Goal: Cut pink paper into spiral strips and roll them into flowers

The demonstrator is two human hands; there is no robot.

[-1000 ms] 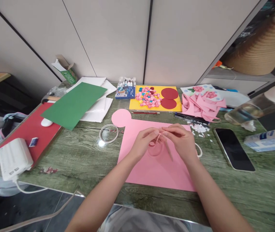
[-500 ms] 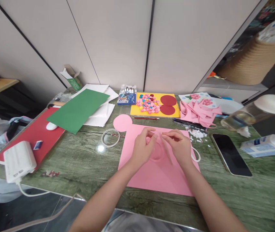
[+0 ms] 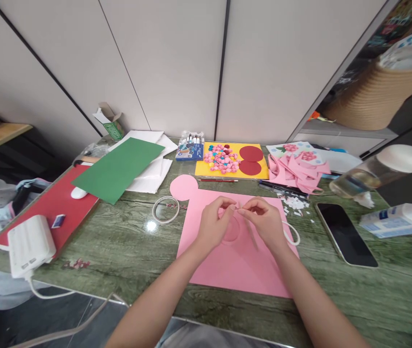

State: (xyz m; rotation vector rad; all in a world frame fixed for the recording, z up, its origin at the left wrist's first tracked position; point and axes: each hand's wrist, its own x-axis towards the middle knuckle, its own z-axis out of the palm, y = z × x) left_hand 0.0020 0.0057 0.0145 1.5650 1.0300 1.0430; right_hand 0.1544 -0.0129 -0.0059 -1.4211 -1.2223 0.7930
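The left hand [image 3: 215, 223] and right hand [image 3: 264, 221] pinch a pink paper piece [image 3: 231, 229] above the pink sheet [image 3: 223, 271]; lettering on the far blue marker box [image 3: 189, 153] is unreadably small.

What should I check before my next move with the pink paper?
Large rectangular pink paper sheet lying on the green wood-grain table: ok.
Left hand and right hand both over the sheet: ok.
Something pinched between the hands: cannot tell, detail too small.
Tiny white paper scraps gathered: not ok, scattered by the sheet's far right corner.
Black-screened rectangular phone off the sheet: ok.
Slim red pencil off the sheet: ok.
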